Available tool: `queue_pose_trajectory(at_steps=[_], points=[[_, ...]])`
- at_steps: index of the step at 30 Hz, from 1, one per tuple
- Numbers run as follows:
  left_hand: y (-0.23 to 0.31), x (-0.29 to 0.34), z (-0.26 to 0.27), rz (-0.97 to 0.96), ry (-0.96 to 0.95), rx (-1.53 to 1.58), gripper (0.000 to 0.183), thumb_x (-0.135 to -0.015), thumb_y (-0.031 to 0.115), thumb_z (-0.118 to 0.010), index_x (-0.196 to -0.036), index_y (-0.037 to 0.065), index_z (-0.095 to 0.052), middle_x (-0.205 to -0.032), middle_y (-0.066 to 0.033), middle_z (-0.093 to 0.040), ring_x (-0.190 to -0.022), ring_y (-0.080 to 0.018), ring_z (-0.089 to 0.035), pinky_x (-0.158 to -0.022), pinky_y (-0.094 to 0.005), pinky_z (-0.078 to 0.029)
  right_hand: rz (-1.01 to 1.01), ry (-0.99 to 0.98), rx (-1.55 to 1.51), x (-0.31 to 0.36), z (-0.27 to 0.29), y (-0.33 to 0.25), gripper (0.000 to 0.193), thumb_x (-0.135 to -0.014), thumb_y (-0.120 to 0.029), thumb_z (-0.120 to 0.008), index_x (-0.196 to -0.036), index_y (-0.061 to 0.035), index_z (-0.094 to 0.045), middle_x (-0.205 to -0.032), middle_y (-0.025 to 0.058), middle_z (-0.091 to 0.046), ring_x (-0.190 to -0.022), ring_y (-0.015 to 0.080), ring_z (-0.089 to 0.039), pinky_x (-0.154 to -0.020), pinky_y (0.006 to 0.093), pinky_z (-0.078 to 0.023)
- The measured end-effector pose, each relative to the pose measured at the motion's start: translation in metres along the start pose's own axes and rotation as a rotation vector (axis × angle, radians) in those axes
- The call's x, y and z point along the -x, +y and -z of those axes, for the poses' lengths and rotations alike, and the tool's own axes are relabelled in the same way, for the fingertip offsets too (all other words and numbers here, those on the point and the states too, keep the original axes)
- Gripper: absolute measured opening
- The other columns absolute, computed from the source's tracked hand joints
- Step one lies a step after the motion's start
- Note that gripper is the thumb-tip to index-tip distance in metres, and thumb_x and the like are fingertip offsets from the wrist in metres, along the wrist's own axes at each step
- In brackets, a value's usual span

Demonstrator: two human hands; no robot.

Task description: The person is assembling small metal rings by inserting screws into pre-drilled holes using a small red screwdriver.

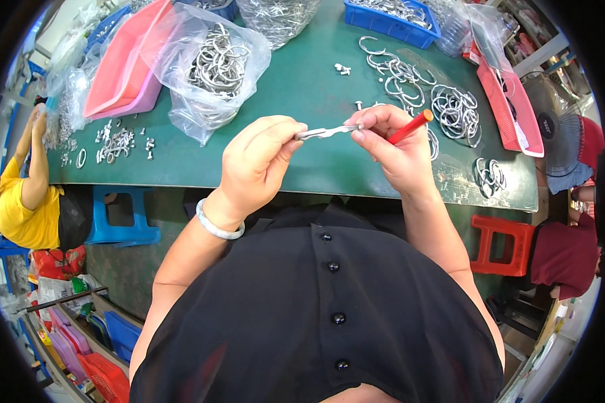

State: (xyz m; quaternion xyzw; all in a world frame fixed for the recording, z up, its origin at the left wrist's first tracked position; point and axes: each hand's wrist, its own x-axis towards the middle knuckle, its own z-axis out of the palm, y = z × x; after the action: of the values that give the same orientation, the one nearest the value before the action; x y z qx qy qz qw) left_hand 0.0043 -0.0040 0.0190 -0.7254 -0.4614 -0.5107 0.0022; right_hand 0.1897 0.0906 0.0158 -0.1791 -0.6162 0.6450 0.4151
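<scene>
Left hand (pixel 259 158): thumb and fingers pinching one end of a thin silver metal piece (pixel 327 132)

Right hand (pixel 405 153): thumb and forefinger pinching the other end, a red stick (pixel 410 127) also in this hand, its end tilted up and to the right

Metal piece spans the gap between both hands, over the near part of the green table (pixel 309 74)

Loose pile of metal rings (pixel 456 114) right of the right hand; clear bag (pixel 254 75) of rings beyond the left

One red rod (pixel 411 127), two stools (pixel 504 224) and apparently three blue trays (pixel 383 25) show.
</scene>
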Motion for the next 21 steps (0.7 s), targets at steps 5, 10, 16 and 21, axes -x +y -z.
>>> queue_pose_trajectory(at_steps=[5,10,16,21], points=[[-0.003,0.004,0.002,0.180,0.041,0.092,0.020,-0.077,-0.006,-0.057,-0.096,-0.003,-0.060,-0.086,-0.0124,-0.060,-0.071,-0.0163,-0.057,-0.062,-0.0241,-0.045,0.111,-0.038,0.247,0.003,0.000,-0.010,0.010,-0.073,0.006,-0.062,-0.079,-0.0009,-0.058,-0.081,0.0020,-0.056,-0.063,0.0049,-0.047,-0.055,0.0182,-0.037],[-0.012,0.012,-0.004,0.357,0.043,0.331,0.020,-0.081,-0.004,-0.055,-0.100,-0.004,-0.059,-0.089,-0.0102,-0.059,-0.072,-0.0118,-0.056,-0.063,-0.0217,-0.046,0.266,-0.107,0.476,0.002,-0.012,-0.029,0.009,-0.070,0.004,-0.065,-0.074,-0.0016,-0.060,-0.073,0.0023,-0.053,-0.058,0.0067,-0.047,-0.051,0.0201,-0.036],[-0.012,0.013,-0.011,0.640,0.031,0.691,0.019,-0.084,0.001,-0.052,-0.101,-0.005,-0.059,-0.089,-0.0088,-0.059,-0.071,-0.0108,-0.055,-0.065,-0.0212,-0.045,0.253,-0.128,0.498,-0.001,-0.020,-0.036,0.009,-0.069,0.000,-0.067,-0.074,-0.0036,-0.060,-0.068,0.0020,-0.052,-0.057,0.0101,-0.048,-0.051,0.0232,-0.037],[-0.014,0.012,-0.013,0.706,-0.013,0.806,0.014,-0.085,0.004,-0.053,-0.093,-0.004,-0.060,-0.083,-0.0068,-0.059,-0.069,-0.0098,-0.054,-0.064,-0.0216,-0.045,0.158,-0.144,0.460,-0.002,-0.025,-0.040,0.008,-0.070,-0.002,-0.067,-0.074,-0.0029,-0.059,-0.070,0.0029,-0.054,-0.061,0.0105,-0.052,-0.054,0.0238,-0.041]])
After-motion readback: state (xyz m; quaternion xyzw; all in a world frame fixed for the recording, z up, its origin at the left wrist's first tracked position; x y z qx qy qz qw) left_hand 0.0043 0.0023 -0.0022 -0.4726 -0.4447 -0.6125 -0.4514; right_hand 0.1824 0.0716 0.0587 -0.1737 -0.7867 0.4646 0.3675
